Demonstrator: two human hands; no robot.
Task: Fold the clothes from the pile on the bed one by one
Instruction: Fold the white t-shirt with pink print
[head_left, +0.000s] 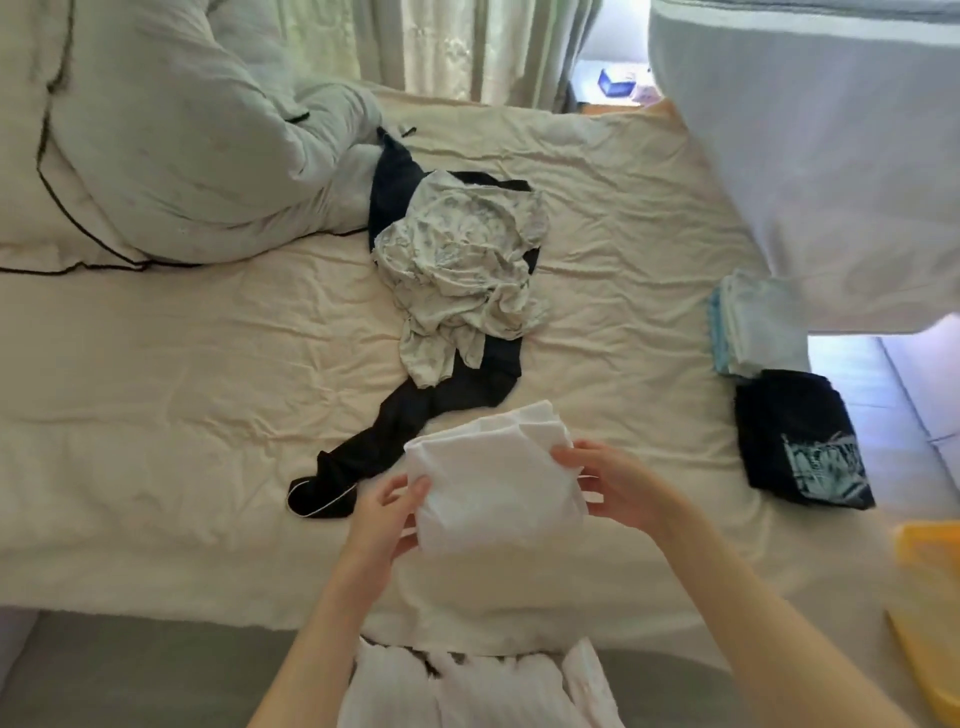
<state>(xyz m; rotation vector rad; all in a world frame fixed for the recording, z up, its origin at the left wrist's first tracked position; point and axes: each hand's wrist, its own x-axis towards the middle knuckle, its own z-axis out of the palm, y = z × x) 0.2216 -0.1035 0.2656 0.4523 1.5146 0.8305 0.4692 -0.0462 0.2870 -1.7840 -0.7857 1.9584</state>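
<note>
left hand (387, 512) | right hand (610, 480) | both grip white garment (493, 486) edges, raised

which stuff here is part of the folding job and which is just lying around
Part of the job:
white garment, held by left hand and right hand
patterned garment and dark trousers, unfolded in the pile
folded dark shirt and folded pale stack, at the right

Just lying about:
duvet
blue box beyond the bed
yellow thing at the right edge

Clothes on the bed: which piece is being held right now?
The white folded garment, gripped between both hands; the crumpled floral top and black trousers lie untouched behind.
</note>
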